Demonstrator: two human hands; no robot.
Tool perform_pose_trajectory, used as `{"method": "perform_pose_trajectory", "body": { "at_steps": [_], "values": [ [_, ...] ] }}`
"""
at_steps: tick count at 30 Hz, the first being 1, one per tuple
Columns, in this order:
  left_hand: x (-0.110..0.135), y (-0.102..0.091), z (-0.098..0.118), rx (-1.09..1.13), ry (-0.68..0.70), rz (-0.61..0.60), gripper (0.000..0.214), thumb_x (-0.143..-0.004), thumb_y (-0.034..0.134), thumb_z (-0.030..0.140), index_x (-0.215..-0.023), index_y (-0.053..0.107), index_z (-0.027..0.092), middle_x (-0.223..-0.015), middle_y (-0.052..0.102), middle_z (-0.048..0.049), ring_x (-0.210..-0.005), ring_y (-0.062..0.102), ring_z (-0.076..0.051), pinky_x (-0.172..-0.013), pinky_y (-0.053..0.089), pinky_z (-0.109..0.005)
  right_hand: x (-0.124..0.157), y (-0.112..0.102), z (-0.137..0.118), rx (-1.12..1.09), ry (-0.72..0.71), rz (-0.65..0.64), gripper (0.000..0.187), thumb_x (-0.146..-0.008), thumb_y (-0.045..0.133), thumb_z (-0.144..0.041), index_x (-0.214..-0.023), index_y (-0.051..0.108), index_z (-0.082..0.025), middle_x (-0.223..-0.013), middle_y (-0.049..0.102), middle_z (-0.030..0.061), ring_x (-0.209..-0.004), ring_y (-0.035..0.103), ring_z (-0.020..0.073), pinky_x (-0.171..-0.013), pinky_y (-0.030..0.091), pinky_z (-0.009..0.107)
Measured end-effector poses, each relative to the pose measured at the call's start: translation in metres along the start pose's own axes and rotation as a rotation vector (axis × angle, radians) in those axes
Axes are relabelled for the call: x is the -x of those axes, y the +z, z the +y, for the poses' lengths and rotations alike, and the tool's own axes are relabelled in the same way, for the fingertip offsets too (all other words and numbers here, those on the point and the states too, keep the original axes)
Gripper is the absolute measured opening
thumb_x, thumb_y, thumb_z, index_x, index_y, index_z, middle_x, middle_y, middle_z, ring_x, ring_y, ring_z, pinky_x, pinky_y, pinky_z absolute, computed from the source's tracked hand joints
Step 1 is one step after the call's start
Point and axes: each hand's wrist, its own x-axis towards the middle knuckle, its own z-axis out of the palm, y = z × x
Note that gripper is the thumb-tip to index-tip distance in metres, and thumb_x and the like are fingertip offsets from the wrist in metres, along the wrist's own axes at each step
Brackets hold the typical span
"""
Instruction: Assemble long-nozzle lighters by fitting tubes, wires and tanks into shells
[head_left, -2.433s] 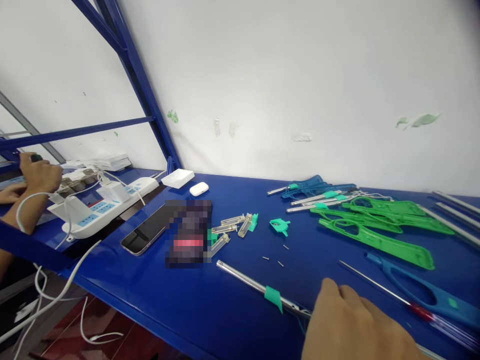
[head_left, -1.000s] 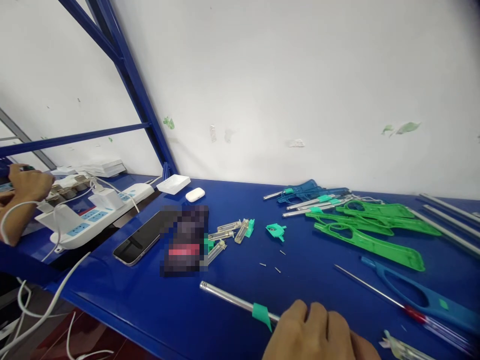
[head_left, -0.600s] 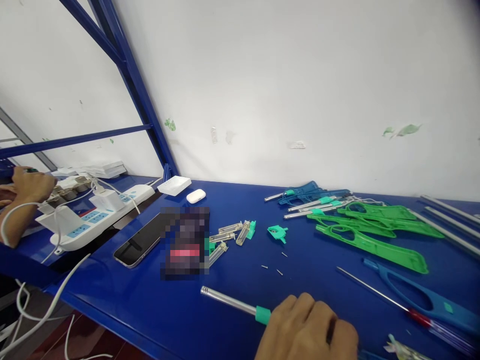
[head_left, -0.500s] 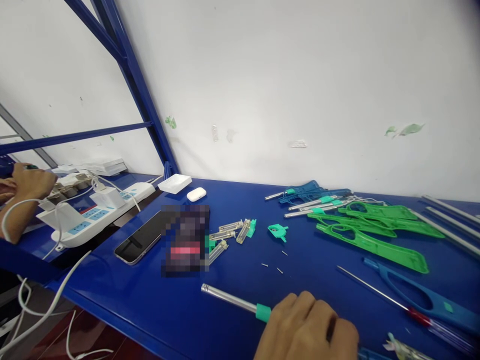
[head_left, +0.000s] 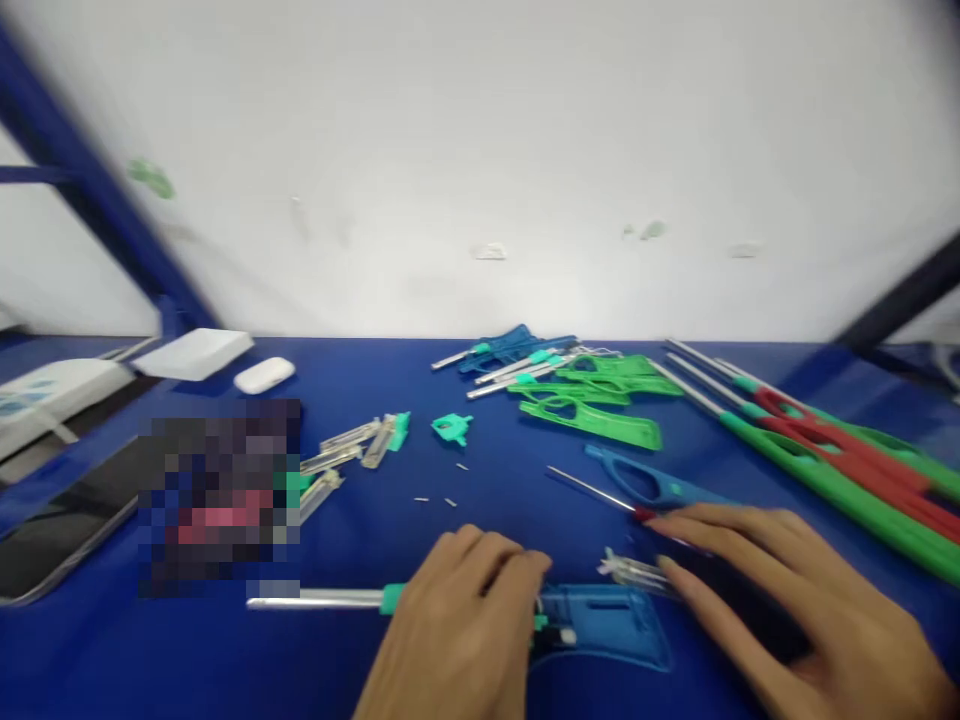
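Both hands are in view now, for the right hand [head_left: 787,600] has come in from the side, and the left hand [head_left: 457,625] has turned the metal tube [head_left: 315,599] so that it lies flat across the blue table [head_left: 150,660] instead of slanting. The whole picture is a bit blurry. The tube sticks out to the left of the left hand, and a blue-green ring [head_left: 391,598] on it sits right at the edge of the hand. The left fingers [head_left: 495,560] are curled down tight over the tube and hold it. The rest of the tube is hidden under the hand. Just to the right of those fingers lies a flat blue handle part [head_left: 615,622], touching the hand. The right hand is open, with its fingers [head_left: 720,520] spread out long and flat, low over the table, and it holds nothing. A small clear part [head_left: 630,570] lies just beside its fingertips, between the two hands. Behind the right hand lie a thin rod [head_left: 592,487] and a blue handle [head_left: 660,488]. Farther back are green handles [head_left: 592,415], and long red and green tools [head_left: 825,450] lie off to the right. A phone [head_left: 52,535] and a white earbud case [head_left: 262,375] lie well apart on the left.
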Motion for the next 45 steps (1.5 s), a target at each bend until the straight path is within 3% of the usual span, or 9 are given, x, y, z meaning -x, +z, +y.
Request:
{"method": "perform_pose_trajectory", "body": {
  "at_steps": [2,5,13,19,23,28,32,38,45],
  "values": [
    [0.002,-0.005,-0.003,0.018,-0.015,-0.016,0.036,-0.11,0.052,0.005,-0.131,0.075,0.025,-0.11,0.087,-0.001,-0.089,0.085,-0.021,-0.085,0.073,-0.037,-0.012,-0.009,-0.014,0.0,0.007,0.041,0.027,-0.117,0.066,-0.053,-0.132,0.081,-0.036,-0.123,0.083,0.0023,-0.105,0.085,0.0247,-0.094,0.067,0.039],
    [0.004,-0.011,-0.006,0.012,-0.049,-0.062,0.035,-0.114,0.054,0.01,-0.136,0.074,0.029,-0.114,0.088,0.0012,-0.094,0.087,-0.021,-0.089,0.074,-0.037,-0.021,-0.013,-0.026,0.014,0.012,0.043,0.022,-0.117,0.068,-0.051,-0.127,0.082,-0.037,-0.118,0.08,0.0007,-0.101,0.083,0.0224,-0.09,0.065,0.038],
    [0.004,-0.015,-0.006,0.008,-0.096,-0.095,0.037,-0.115,0.058,0.015,-0.144,0.07,0.035,-0.117,0.088,0.0051,-0.097,0.087,-0.02,-0.092,0.074,-0.039,-0.022,-0.015,-0.024,-0.013,-0.096,-0.006,0.023,-0.124,0.059,-0.048,-0.125,0.078,-0.037,-0.112,0.085,-0.0051,-0.099,0.082,0.0182,-0.094,0.061,0.035],
    [-0.001,-0.015,-0.001,0.091,-0.108,-0.067,0.026,-0.117,0.056,0.01,-0.126,0.067,0.032,-0.106,0.085,0.0081,-0.09,0.083,-0.016,-0.082,0.068,-0.03,-0.029,-0.02,-0.044,-0.123,-0.147,0.018,0.013,-0.122,0.063,-0.035,-0.127,0.075,-0.033,-0.11,0.091,-0.0069,-0.097,0.086,0.0151,-0.099,0.063,0.027],
    [-0.002,-0.016,0.002,0.109,-0.115,-0.079,0.027,-0.118,0.051,0.008,-0.115,0.065,0.031,-0.096,0.081,0.0087,-0.082,0.08,-0.016,-0.076,0.064,-0.03,-0.026,-0.012,-0.06,-0.169,-0.186,0.003,0.028,-0.127,0.053,-0.039,-0.127,0.08,-0.035,-0.114,0.092,-0.0068,-0.101,0.088,0.013,-0.104,0.065,0.024],
    [0.0,-0.014,0.002,0.129,-0.13,-0.102,0.026,-0.117,0.051,0.008,-0.113,0.062,0.031,-0.095,0.08,0.009,-0.082,0.08,-0.016,-0.074,0.062,-0.029,-0.028,-0.01,-0.064,-0.089,-0.154,0.042,0.033,-0.126,0.054,-0.044,-0.118,0.085,-0.033,-0.108,0.093,-0.0084,-0.091,0.09,0.0108,-0.092,0.069,0.017],
    [0.001,-0.013,0.002,0.149,-0.125,-0.113,0.029,-0.115,0.049,0.004,-0.109,0.058,0.03,-0.099,0.081,0.009,-0.084,0.081,-0.015,-0.077,0.061,-0.029,-0.036,-0.013,-0.066,-0.087,-0.157,0.062,0.034,-0.126,0.055,-0.045,-0.115,0.085,-0.032,-0.104,0.092,-0.0098,-0.09,0.09,0.0077,-0.095,0.066,0.013],
    [-0.003,-0.011,0.004,0.156,-0.117,-0.121,0.029,-0.114,0.048,0.002,-0.107,0.056,0.03,-0.097,0.081,0.0084,-0.083,0.082,-0.015,-0.075,0.06,-0.03,-0.036,-0.011,-0.067,-0.119,-0.17,0.003,0.037,-0.127,0.051,-0.041,-0.118,0.085,-0.029,-0.106,0.092,-0.0052,-0.093,0.09,0.0096,-0.094,0.068,0.015],
    [-0.002,-0.011,0.003,0.141,-0.089,-0.075,0.029,-0.114,0.045,0.003,-0.106,0.055,0.029,-0.092,0.079,0.0087,-0.078,0.08,-0.015,-0.07,0.059,-0.031,-0.037,-0.013,-0.067,-0.089,-0.163,0.028,0.038,-0.127,0.052,-0.045,-0.115,0.085,-0.033,-0.103,0.092,-0.0104,-0.089,0.09,0.0081,-0.089,0.068,0.014]
  ]
}}
